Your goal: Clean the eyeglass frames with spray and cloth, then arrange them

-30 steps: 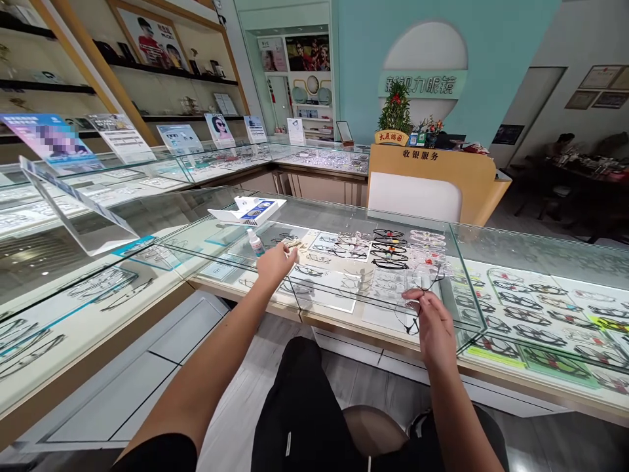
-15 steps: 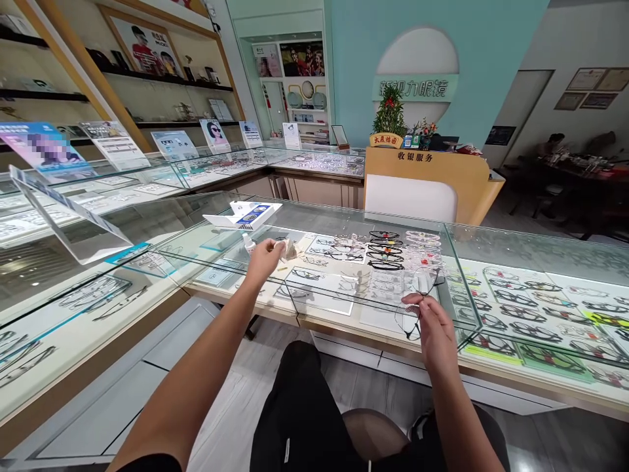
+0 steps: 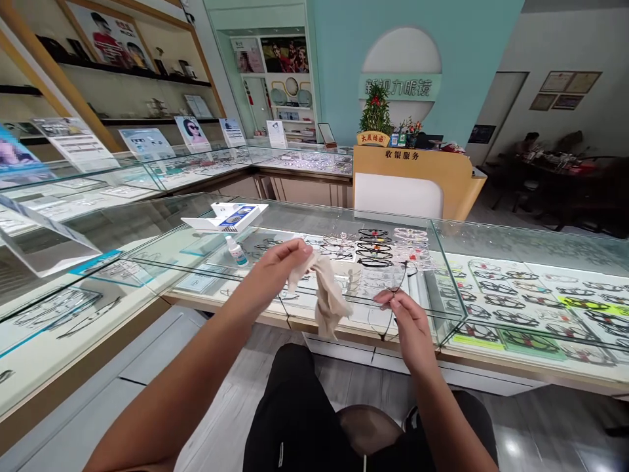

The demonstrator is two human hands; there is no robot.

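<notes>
A crumpled beige cloth hangs from my left hand, whose fingers pinch it at the top. The cloth dangles over the near edge of the glass display case. To its right, my right hand is closed on a pair of eyeglasses with thin dark parts, held by its middle above the case edge. The cloth and the eyeglasses are apart. A small white bottle with a blue-green label stands upright on the glass, left of my left hand.
An open white and blue box rests on the glass behind the bottle. Rows of eyeglass frames lie inside the case. A tilted sign holder stands at left. Beyond is a wooden cashier counter; a person sits far right.
My left hand has lifted the beige cloth off the glass and brought it right and nearer to me. The eyeglasses remain in my right hand, slightly shifted. The view has turned a little right.
</notes>
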